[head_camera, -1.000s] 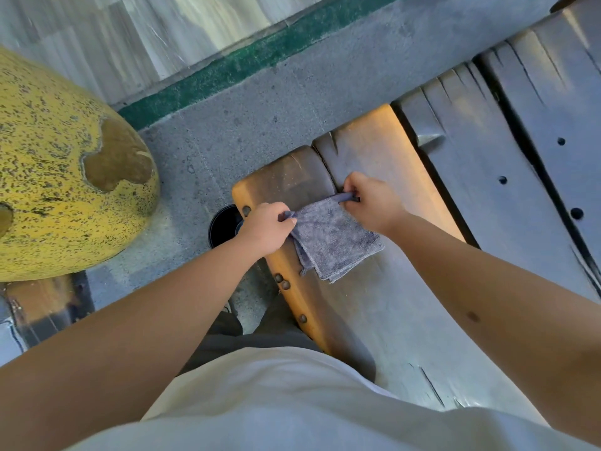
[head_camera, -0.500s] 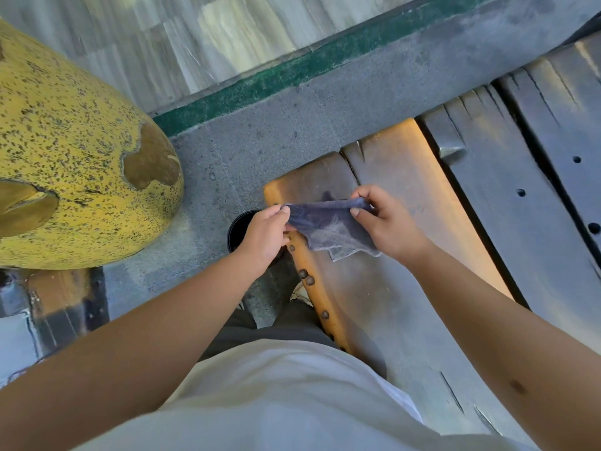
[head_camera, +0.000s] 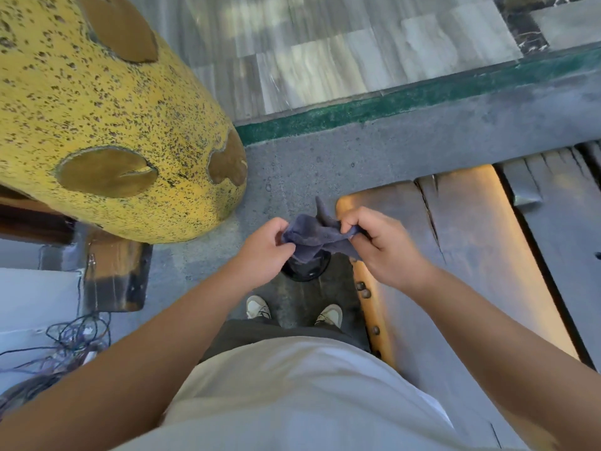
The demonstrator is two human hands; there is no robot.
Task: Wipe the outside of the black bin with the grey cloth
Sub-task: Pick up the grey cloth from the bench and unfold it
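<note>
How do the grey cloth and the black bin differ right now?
The grey cloth is soft and crumpled; the black bin looks rigid and round. The cloth is held up between the left hand and right hand; the bin stands on the floor beneath, mostly hidden and untouched.

grey cloth (head_camera: pixel 317 237) hides most of black bin (head_camera: pixel 304 271).

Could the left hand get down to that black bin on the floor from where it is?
Probably yes. The bin stands on the floor just below the left hand, with nothing between them except the cloth both hands hold; the person would need to bend down.
</note>
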